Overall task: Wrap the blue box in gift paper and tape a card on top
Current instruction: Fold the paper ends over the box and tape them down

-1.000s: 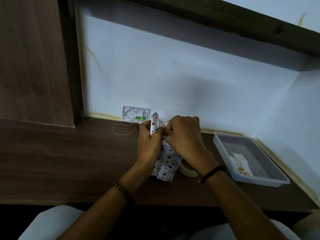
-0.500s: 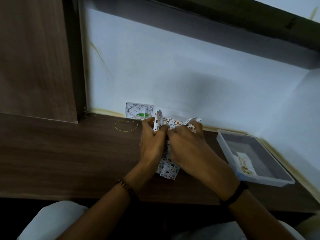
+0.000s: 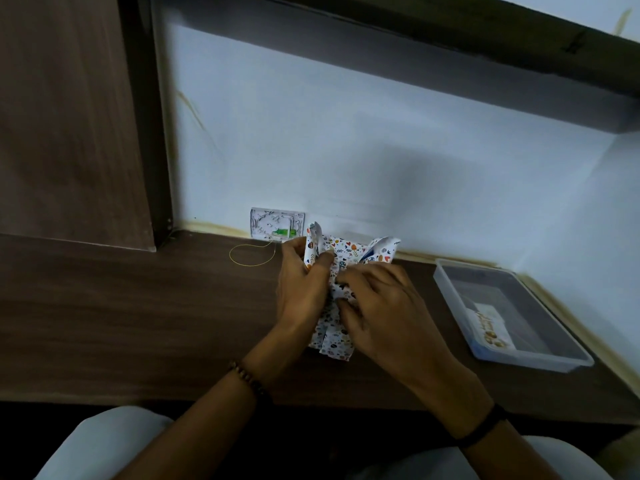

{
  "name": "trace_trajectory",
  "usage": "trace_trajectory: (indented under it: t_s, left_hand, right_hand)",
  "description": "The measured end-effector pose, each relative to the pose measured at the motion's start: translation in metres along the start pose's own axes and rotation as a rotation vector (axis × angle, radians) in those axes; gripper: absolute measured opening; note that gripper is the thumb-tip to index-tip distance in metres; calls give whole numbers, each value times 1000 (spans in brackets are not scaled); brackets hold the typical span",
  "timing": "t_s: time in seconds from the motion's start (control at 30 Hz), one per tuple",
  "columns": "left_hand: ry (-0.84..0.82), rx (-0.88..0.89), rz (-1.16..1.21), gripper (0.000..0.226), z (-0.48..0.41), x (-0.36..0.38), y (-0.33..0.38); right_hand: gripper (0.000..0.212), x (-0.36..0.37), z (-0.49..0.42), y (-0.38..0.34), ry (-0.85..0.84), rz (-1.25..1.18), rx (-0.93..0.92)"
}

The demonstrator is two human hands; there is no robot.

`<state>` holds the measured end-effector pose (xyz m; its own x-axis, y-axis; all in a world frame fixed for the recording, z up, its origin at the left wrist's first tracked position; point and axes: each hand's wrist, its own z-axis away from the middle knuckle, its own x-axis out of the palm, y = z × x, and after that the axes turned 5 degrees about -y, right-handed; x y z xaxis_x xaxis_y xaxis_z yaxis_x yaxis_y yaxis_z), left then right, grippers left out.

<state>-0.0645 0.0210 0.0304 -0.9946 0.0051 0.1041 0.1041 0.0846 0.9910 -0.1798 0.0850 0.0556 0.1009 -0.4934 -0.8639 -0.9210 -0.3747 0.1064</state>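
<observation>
The left grip (image 3: 304,285) pinches the gift paper's (image 3: 334,341) raised left flap, and the right grip (image 3: 384,306) curls onto the middle fold. The blue box (image 3: 367,255) sits inside on the worktop (image 3: 138,323), only a sliver showing. Both end flaps stand loose, so I reckon a slackened pinch could let the fold spring open or crease crooked.

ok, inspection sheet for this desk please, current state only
surface: dark wood desk, dim light.
job's things: gift paper folded round the blue box, only a sliver showing; card in clear tray.
clutter: nothing seen.
grippers: left hand pinches a paper flap; right hand fingertips on paper, grip unclear.
cables: thin yellow loop by wall plate.
surroundings: white wall, dark shelf above.
</observation>
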Motion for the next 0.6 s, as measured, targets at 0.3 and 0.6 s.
trace_trajectory:
  t_s: [0.3, 0.6]
  left_hand:
    - [-25, 12, 46, 23, -4, -1, -1]
    - [-2, 93, 5, 32, 5, 1, 5]
  right_hand:
    - [72, -3, 1, 20, 212, -90, 111]
    - [97, -1, 6, 15, 311, -572, 401]
